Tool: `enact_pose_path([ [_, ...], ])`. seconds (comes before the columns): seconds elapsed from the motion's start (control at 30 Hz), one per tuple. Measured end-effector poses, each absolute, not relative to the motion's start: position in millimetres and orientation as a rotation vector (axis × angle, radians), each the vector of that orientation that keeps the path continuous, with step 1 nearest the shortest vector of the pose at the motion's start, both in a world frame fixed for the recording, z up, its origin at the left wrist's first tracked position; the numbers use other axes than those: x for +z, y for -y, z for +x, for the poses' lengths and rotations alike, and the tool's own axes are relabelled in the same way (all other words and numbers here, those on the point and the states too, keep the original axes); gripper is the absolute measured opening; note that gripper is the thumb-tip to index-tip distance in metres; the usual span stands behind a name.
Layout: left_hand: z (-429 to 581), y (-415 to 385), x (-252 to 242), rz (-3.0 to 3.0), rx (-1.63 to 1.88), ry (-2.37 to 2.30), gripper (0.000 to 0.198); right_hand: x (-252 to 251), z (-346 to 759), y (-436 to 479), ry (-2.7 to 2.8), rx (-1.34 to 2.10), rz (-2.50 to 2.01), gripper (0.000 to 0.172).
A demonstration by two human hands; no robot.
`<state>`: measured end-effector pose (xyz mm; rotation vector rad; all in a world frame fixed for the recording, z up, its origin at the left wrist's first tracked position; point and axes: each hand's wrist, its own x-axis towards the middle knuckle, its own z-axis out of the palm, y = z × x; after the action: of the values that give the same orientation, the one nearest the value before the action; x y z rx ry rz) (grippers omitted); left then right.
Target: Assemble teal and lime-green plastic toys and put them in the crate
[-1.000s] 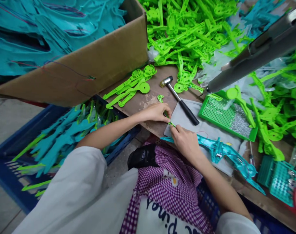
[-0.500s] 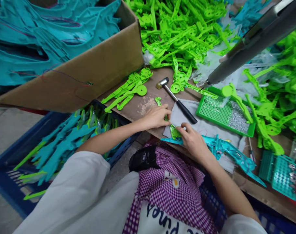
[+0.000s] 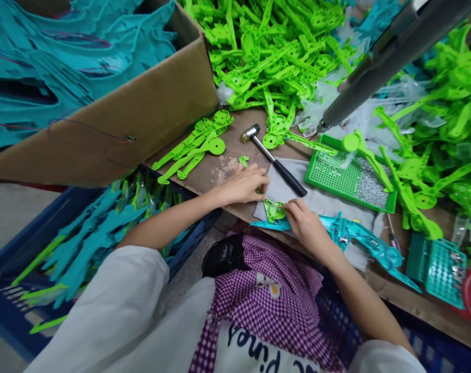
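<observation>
My left hand [image 3: 245,185] and my right hand [image 3: 305,224] meet at the near edge of the workbench over a grey cloth [image 3: 324,199]. Both pinch a small bright green plastic part [image 3: 275,210] between their fingertips. The part lies against the tip of a long teal plastic piece [image 3: 352,241] that stretches right along the bench edge. A small hammer [image 3: 272,159] with a black handle lies just beyond my hands.
A green tray of small screws [image 3: 350,178] sits right of the hammer, a teal tray [image 3: 437,269] farther right. Heaps of green parts [image 3: 282,46] cover the back. A cardboard box [image 3: 115,124] of teal pieces stands left, a blue crate [image 3: 18,305] below it. A grey tool [image 3: 379,62] hangs overhead.
The green part has turned from edge-on to nearly flat between my fingers and moved down onto the teal piece's tip. My right hand shifted slightly toward it.
</observation>
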<state>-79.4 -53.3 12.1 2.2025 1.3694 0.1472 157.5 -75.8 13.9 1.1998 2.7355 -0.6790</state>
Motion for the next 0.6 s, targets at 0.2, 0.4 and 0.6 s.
enact_pose_path([
  [0.2,-77.2,57.6,13.4,2.329,0.215,-1.042,0.033,21.9,155.6,74.9,-2.674,-0.653,1.148,0.033],
  [0.4,-75.7,58.6,10.9,2.343,0.135,-0.99,0.051,28.4,158.0,74.2,-2.666,-0.674,1.099,0.034],
  [0.6,-73.6,58.9,7.5,2.312,0.171,-0.973,0.051,28.4,158.4,77.7,-2.682,-0.68,1.246,0.03],
])
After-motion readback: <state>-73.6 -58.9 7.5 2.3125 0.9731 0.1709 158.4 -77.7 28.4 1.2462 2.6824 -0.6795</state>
